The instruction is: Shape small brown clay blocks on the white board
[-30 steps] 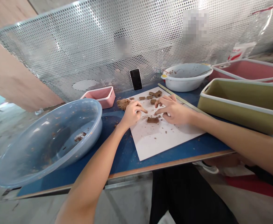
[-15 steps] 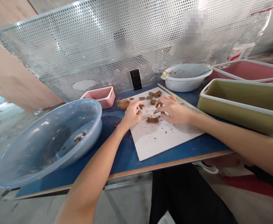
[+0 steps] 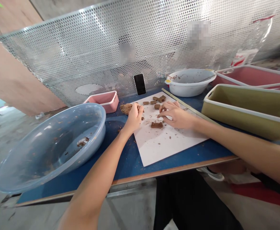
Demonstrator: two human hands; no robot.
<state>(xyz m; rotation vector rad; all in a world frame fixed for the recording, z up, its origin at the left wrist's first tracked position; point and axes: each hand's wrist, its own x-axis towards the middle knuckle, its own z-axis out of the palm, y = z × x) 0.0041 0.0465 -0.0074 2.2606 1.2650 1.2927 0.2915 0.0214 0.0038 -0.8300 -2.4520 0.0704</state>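
My left hand (image 3: 134, 116) is closed, thumb and fingers pinched together at the left part of a white board (image 3: 151, 150). A bit of brown clay shows at its fingertips, mostly hidden by them. Just behind this hand lies a rough, crumbly brown lump (image 3: 125, 109). My right hand (image 3: 174, 115) hovers low over the board with curved fingers apart. Close to its fingertips sits a thick clay piece (image 3: 156, 125), with crumbs around it. Several smaller clay blocks (image 3: 157, 106) lie farther back on the board.
A large blue basin (image 3: 58, 143) stands tilted at the left. Behind are a small pink bin (image 3: 103, 99), a propped phone (image 3: 140, 84) and a white basin (image 3: 190, 86). A green trough (image 3: 245, 111) and a pink trough (image 3: 257, 76) occupy the right. A pale stick (image 3: 187, 106) borders the board.
My left hand's fingers have closed together from a looser, parted curl. The right hand has stayed nearly in place, its fingers drawn slightly closer. The view has tilted a little.
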